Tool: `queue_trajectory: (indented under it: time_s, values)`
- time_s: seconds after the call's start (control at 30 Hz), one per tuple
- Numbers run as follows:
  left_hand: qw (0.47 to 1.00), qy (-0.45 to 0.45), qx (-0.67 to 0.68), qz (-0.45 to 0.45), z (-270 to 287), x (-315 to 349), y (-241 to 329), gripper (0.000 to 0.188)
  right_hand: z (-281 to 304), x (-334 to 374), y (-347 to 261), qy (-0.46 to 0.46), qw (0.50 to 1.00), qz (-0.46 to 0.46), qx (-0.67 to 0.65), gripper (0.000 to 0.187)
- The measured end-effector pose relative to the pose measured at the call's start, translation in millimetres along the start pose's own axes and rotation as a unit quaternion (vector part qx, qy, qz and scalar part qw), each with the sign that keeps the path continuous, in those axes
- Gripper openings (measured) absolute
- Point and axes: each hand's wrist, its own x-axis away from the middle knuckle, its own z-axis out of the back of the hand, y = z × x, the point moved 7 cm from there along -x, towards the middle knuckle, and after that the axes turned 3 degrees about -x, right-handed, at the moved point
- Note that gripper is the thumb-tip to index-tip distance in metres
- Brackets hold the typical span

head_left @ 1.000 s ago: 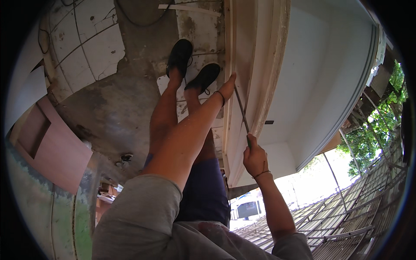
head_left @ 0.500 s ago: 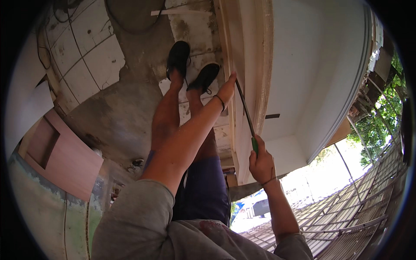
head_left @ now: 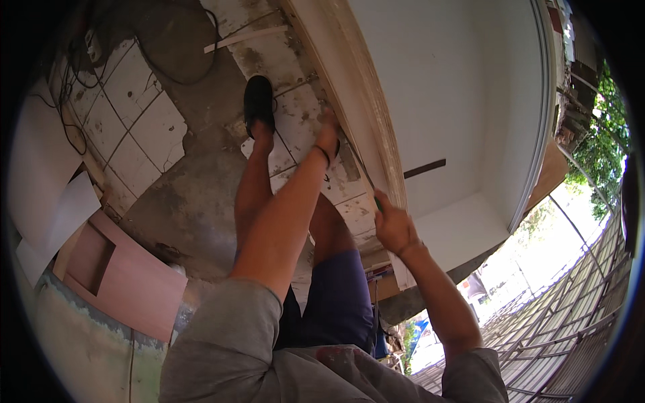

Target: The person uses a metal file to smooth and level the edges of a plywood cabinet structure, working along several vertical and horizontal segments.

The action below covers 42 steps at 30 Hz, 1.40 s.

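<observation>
A long, thin, dark file (head_left: 361,163) with a green handle lies slantwise along the wooden edge (head_left: 376,101) of a large white cabinet-like piece. My right hand (head_left: 396,228) is closed round the handle at the near end, somewhat smeared by motion. My left hand (head_left: 327,131), also blurred, is at the far end of the file; its fingertips are hard to make out. The cabinet's white inner panel (head_left: 443,87) stands to the right of the file, with a narrow dark strip or slot (head_left: 424,168) in it.
My shoe (head_left: 259,101) stands on broken white tiles (head_left: 295,121) and bare concrete. A wooden strip (head_left: 245,39) and black cable (head_left: 216,60) lie ahead. Pinkish board pieces (head_left: 144,282) lean at the left. A metal-framed roof (head_left: 551,316) shows at lower right.
Both hands and the file have shifted left in the view, and the right hand has moved slightly up. The view has turned, so the cabinet edge slants more. My right foot is now largely hidden.
</observation>
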Motion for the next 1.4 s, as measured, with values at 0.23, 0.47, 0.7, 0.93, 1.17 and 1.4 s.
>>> queue_trajectory:
  time_s: [0.23,0.47,0.7,0.93,1.17,1.4]
  values:
    - [0.997,0.021,-0.071,-0.021,-44,91,-5,0.099,27,92,14,0.025,0.997,0.036,-0.061,0.048]
    - [1.0,0.022,-0.008,0.01,-45,61,-38,0.1,-11,60,61,0.018,0.997,-0.009,-0.071,0.042]
    - [0.998,0.032,-0.033,0.033,3,48,-59,0.101,-20,70,49,0.018,0.996,0.026,-0.08,0.045]
    - [0.997,-0.013,-0.001,0.071,-49,96,-96,0.113,-23,130,92,0.003,0.999,-0.02,-0.047,0.047]
    - [0.994,-0.005,-0.086,0.068,-36,51,-94,0.107,-59,69,107,0.062,0.994,0.033,-0.084,0.044]
    - [0.997,-0.057,-0.051,0.023,-75,117,-130,0.109,-42,164,115,0.048,0.997,0.021,-0.058,0.048]
